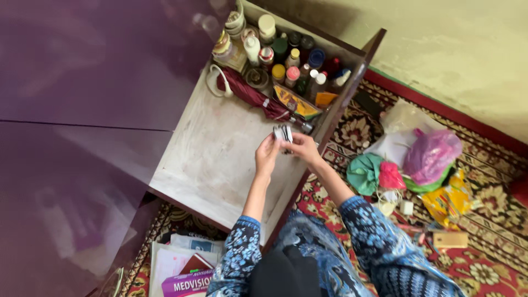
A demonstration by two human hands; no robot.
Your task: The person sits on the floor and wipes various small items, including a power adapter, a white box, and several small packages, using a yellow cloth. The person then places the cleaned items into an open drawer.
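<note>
My left hand (267, 154) and my right hand (303, 147) meet over an open drawer (209, 165) and together hold a small black-and-white bundle (283, 132) of folded items. Both hands grip it from opposite sides, just above the drawer's pale, scuffed bottom near its right wall. Blue patterned sleeves cover both of my forearms. A folded maroon umbrella (253, 96) with a white hooked handle lies just beyond the hands.
Several bottles and jars (286, 52) crowd the drawer's far end. Purple cabinet fronts (82, 82) stand at left. On the patterned red carpet (495, 264) at right lie plastic bags (432, 157), cloth bundles, a white charger and a phone. Papers and a purple box (187, 283) sit below.
</note>
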